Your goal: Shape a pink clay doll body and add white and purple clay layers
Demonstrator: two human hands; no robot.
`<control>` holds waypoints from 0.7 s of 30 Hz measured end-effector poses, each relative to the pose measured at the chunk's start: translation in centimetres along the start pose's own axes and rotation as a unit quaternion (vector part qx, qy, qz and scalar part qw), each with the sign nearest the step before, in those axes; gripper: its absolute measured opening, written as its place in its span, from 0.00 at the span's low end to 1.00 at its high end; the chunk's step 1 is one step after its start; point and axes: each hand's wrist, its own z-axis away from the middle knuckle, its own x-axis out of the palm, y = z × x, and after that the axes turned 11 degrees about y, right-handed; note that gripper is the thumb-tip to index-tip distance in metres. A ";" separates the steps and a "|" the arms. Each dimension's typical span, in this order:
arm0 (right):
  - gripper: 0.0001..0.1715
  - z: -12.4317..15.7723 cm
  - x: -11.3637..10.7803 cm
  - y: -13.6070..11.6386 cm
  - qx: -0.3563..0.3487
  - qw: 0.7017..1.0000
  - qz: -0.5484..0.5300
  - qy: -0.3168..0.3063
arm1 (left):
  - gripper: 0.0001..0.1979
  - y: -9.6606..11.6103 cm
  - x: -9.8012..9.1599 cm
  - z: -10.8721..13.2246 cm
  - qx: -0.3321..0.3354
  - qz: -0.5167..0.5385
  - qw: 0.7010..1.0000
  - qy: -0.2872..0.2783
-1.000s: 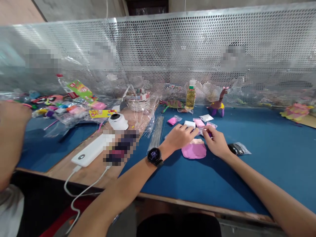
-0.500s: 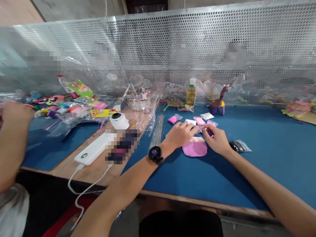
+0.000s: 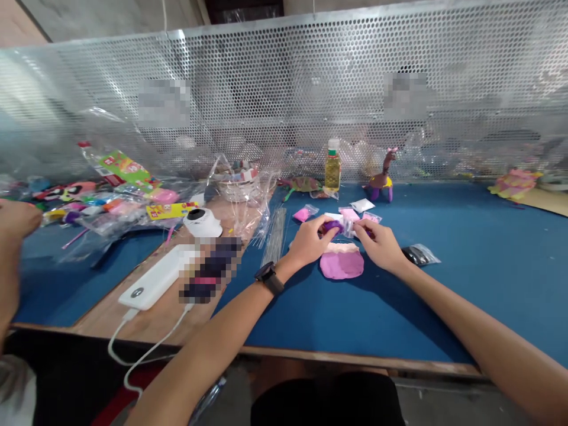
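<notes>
My left hand (image 3: 309,241) and my right hand (image 3: 378,244) meet over the blue mat, each pinching one end of a small clear bag of purple clay (image 3: 341,227). Purple clay shows at my left fingertips. Just below the hands a flat pink clay slab (image 3: 341,264) with a paler piece on its far edge lies on the mat. Small bags of pink clay (image 3: 303,214) and white clay (image 3: 362,205) sit just beyond the hands. A dark watch is on my left wrist.
A black bag (image 3: 418,254) lies right of my right hand. A bundle of thin wires (image 3: 275,235), a white power bank (image 3: 157,277), an oil bottle (image 3: 332,165) and a purple clay figure (image 3: 382,179) stand around. Another person's hand (image 3: 15,219) is at the far left.
Both hands have lifted slightly off the small bags and now pull at the purple clay bag between them. The view has shifted a little to the right.
</notes>
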 end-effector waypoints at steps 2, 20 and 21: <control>0.20 0.0 -0.1 -0.2 0.005 1.000 -0.009 -0.005 | 0.10 -0.3 0.2 -0.1 -0.048 0.064 0.997 0.005; 0.12 -1.0 -0.5 1.1 -0.077 0.994 0.072 -0.012 | 0.22 -2.0 -0.1 -0.7 -0.185 0.264 0.939 -0.117; 0.12 -1.0 -0.6 1.1 -0.078 0.994 0.071 -0.018 | 0.23 -2.0 -0.2 -0.7 -0.182 0.256 0.941 -0.126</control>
